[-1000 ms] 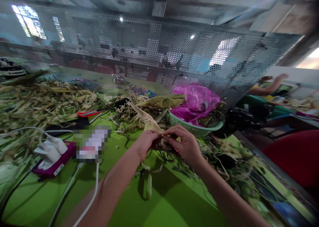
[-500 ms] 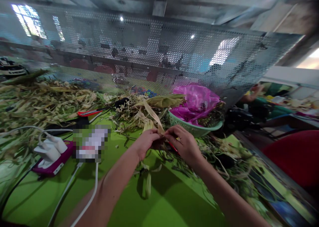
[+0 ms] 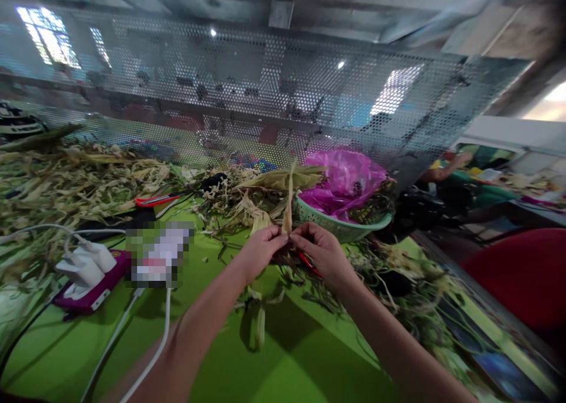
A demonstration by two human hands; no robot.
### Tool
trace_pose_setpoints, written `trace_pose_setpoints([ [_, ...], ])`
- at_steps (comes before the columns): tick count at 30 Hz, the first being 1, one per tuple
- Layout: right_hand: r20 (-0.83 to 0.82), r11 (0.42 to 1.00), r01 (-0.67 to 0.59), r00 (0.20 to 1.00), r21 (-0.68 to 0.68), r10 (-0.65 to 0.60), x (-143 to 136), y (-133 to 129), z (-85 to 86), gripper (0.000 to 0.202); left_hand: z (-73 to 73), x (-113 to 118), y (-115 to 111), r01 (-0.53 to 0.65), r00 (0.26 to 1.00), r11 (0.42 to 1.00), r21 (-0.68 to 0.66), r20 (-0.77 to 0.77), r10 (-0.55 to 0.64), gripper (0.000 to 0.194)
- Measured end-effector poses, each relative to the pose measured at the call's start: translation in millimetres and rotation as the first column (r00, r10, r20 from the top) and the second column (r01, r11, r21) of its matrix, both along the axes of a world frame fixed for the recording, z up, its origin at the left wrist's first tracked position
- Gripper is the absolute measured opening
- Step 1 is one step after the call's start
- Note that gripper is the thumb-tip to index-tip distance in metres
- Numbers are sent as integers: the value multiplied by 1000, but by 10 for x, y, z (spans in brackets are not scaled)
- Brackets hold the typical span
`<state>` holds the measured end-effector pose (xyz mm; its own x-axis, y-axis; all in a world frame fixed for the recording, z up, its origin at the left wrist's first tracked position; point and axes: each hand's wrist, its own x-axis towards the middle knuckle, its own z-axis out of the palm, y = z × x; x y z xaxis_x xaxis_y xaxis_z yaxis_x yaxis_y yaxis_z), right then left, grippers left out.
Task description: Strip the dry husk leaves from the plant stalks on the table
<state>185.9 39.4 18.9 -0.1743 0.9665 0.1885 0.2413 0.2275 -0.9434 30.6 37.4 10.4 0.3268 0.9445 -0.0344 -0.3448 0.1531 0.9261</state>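
Observation:
Pinched at its lower end between both hands, a strip of dry corn husk (image 3: 288, 205) stands nearly upright. My left hand (image 3: 265, 246) is closed on it with thumb and fingers together. From the other side my right hand (image 3: 322, 249) grips the same end, fingertips almost touching the left ones. Something red (image 3: 308, 264), partly covered, lies under the right hand. Below the hands a small tied piece of husk (image 3: 260, 323) rests on the green table (image 3: 212, 361). Further husk pieces (image 3: 260, 217) lie just beyond my fingers.
A green basket (image 3: 360, 231) holding a pink plastic bag (image 3: 349, 182) stands behind my right hand. Left are a red cutter knife (image 3: 154, 200), a blurred-out phone (image 3: 161, 255) and a purple power strip (image 3: 95, 294) with cables. Husk heaps (image 3: 88, 179) line a perforated metal screen (image 3: 247, 96). Another person's arm (image 3: 451, 168) shows far right.
The husk strip has swung from leaning left to nearly upright. Both hands keep their pinch close together, and the view has shifted slightly.

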Motion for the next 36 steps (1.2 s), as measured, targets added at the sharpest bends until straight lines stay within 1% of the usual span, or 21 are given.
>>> trace_pose_setpoints([
  [2, -87, 999, -19, 996, -25, 17, -2, 9, -17, 25, -5, -1, 3, -25, 1000, 999, -35, -3, 25, 23],
  [3, -111, 1000, -24, 994, -13, 23, -2, 15, -25, 26, -8, -4, 6, -39, 999, 998, -53, -1, 39, 22],
  [5, -109, 998, -24, 994, 56, 30, 5, 28, -37, 25, -15, -13, 15, -64, 998, 994, -84, 22, 66, 19],
  [7, -43, 985, -16, 999, 173, 23, 20, 38, -39, 22, -22, -22, 22, -75, 996, 991, -109, 50, 81, 17],
  [9, 54, 952, -26, 998, 304, 10, 36, 41, -29, 16, -29, -27, 25, -71, 994, 989, -133, 69, 81, 18],
  [11, 139, 913, -48, 990, 405, -10, 49, 36, -7, 10, -33, -28, 20, -55, 994, 986, -158, 88, 69, 18],
  [13, 193, 887, -68, 981, 457, -24, 55, 30, 18, 8, -32, -25, 8, -28, 992, 984, -174, 117, 49, 17],
  [15, 223, 876, -80, 974, 476, -32, 58, 27, 37, 6, -21, -17, -7, -10, 990, 984, -179, 140, 36, 15],
  [18, 263, 878, -80, 963, 471, -53, 61, 33, 38, 6, 8, -2, -22, -29, 992, 983, -183, 116, 51, 11],
  [22, 274, 913, -27, 957, 408, -94, 52, 43, -19, 11, 6, 20, -5, -100, 993, 979, -177, 50, 111, 10],
  [25, 232, 949, 13, 969, 316, -90, 31, 43, -64, 14, -32, 32, 15, -114, 991, 985, -132, 54, 122, 13],
  [28, 177, 968, 44, 980, 246, -89, 7, 35, -68, 16, -43, 40, 8, -114, 991, 991, -69, 54, 118, 14],
  [32, 115, 975, 75, 988, 209, -100, -17, 16, -23, 13, -9, 40, -26, -100, 995, 995, -9, 8, 100, 15],
  [34, 94, 980, 59, 993, 193, -78, -26, 4, -4, 12, -2, 38, -30, -100, 995, 995, 16, -25, 101, 16],
  [36, 75, 978, 33, 996, 205, -49, -35, -8, 2, 13, -7, 36, -22, -118, 992, 993, 5, -42, 119, 18],
])
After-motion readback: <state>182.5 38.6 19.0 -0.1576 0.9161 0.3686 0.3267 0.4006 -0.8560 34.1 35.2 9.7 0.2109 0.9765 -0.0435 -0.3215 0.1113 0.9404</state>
